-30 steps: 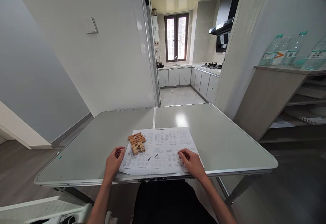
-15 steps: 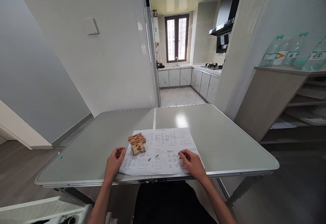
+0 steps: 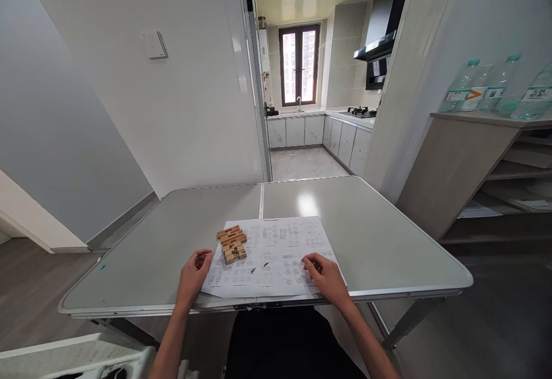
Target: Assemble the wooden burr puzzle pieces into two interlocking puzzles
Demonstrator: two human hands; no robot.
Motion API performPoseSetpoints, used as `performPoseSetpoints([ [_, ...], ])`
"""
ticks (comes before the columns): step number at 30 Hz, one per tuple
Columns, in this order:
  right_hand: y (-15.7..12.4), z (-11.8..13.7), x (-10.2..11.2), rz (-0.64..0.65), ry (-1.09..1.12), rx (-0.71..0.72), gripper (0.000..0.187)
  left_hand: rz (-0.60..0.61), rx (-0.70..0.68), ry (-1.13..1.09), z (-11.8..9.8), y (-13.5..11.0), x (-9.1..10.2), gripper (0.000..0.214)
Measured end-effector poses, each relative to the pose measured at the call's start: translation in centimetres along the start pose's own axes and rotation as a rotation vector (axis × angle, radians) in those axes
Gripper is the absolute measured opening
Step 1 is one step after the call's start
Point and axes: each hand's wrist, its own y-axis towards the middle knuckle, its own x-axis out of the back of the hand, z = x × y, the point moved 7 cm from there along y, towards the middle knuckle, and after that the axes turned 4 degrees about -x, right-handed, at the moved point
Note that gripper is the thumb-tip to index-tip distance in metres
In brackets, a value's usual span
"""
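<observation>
1. Head cam, my only feed: wooden blocks sit clustered on the L side of a printed sheet on the counter, just ahead and to the R of the L hand, the nearer one. Longer pcs lie approx. crosswise, R ends tipped away from me; the group runs front to back.
2. Same feed: L hand loosely curled beside the sheet's L edge, nothing seen in it. R hand half-curled over the R edge, no grip visible, blocks well off to its L.
3. Count: 2 hands, 1 visible sheet, 2 dark marks on it; blocks too packed to tally.

Print on sheet illegible
</observation>
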Motion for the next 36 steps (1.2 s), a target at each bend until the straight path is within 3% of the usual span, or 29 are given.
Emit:
performPoseSetpoints([
  [12, 0.0, -0.1, -0.1, -0.001, -0.002, 0.001, 0.047, 0.013, -0.008, 0.019, -0.6, -0.2, 0.2, 0.046],
  [29, 0.1, -0.6, -0.3, 0.004, -0.012, -0.008, 0.043, 0.026, -0.05, 0.079, 0.6, 0.3, -0.3, 0.048],
  [36, 0.1, -0.3, -0.2, 0.017, -0.002, -0.006, 0.042, 0.081, -0.126, 0.262, -1.1, 0.7, -0.8, 0.043],
])
